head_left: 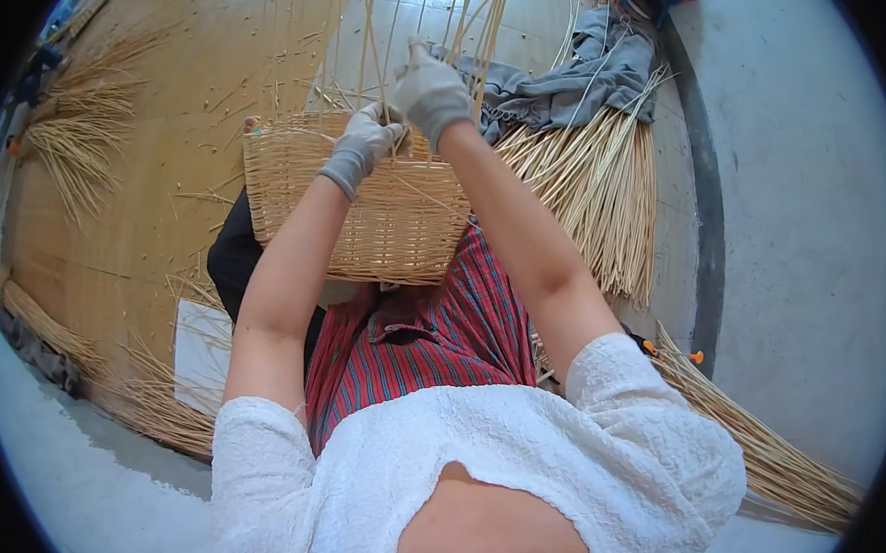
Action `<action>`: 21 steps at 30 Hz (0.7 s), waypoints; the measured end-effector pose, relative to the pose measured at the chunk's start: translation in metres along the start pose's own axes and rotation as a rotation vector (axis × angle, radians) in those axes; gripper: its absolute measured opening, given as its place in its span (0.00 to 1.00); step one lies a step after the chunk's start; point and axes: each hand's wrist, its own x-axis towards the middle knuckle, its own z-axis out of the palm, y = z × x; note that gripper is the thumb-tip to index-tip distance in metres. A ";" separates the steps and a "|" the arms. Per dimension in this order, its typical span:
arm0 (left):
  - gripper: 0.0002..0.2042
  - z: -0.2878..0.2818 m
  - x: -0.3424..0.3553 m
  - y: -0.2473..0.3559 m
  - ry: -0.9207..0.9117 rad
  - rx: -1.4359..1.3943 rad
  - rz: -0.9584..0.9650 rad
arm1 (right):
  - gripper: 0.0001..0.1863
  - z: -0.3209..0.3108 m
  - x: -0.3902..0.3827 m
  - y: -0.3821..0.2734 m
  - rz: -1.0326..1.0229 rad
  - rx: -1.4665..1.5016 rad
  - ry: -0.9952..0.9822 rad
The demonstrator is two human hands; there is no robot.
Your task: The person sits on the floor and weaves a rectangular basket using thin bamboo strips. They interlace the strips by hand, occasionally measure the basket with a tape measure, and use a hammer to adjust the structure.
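Note:
A woven tan basket (356,222) rests on my lap over red striped cloth, with long pale upright strands (372,12) rising from it. My left hand (368,137), in a grey glove, is closed around strands at the basket's rim. My right hand (428,90), also gloved, is raised just above and right of the left one among the strands, fingers curled; what they grip is too small to make out. A loose strand crosses the front of the basket.
Bundles of reeds lie at right (587,204), lower right (755,433) and left (79,147), with scattered bits on the wooden board (113,259). Grey cloth (604,65) covers the right bundle's top. A white sheet (199,344) and orange-handled tool (696,357) lie nearby.

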 end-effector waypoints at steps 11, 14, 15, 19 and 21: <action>0.07 0.007 -0.026 0.026 -0.042 -0.079 -0.033 | 0.22 0.011 0.032 0.032 -0.314 0.918 0.355; 0.08 0.010 -0.024 0.023 -0.030 -0.031 -0.023 | 0.09 0.016 -0.007 0.064 -0.340 1.141 0.486; 0.09 0.013 -0.024 0.021 -0.026 -0.016 -0.024 | 0.05 0.024 -0.016 0.080 -0.338 1.203 0.558; 0.12 0.014 -0.039 0.029 0.129 -0.091 -0.025 | 0.04 0.044 -0.071 0.109 -0.035 1.344 0.524; 0.14 0.013 -0.056 0.029 0.247 0.607 0.366 | 0.04 0.060 -0.090 0.124 0.036 1.455 0.485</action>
